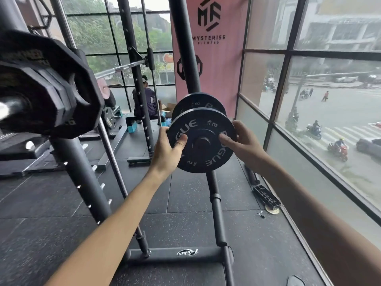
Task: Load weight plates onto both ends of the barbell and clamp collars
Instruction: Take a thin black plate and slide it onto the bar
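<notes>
Taking a small plate off its storage peg.

Both hands grasp the plate (pixel 198 159): the left hand (pixel 168 150) curls round its left rim and the right hand (pixel 241 141) round its right rim, thumbs on its face. The plate hangs on a peg (pixel 202 142) through its hole, with a second plate (pixel 198 102) just behind it. The barbell (pixel 8 109), whose near end already carries big plates (pixel 51 85), lies well to the plate's left. The next move is likely to draw it straight off the peg, then carry it left.

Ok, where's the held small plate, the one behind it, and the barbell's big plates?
held small plate (pixel 203 130), head view, face above the hub.
plate behind (pixel 198 102), head view, upper face.
big barbell plates (pixel 51 85), head view, outermost plate's face.
</notes>
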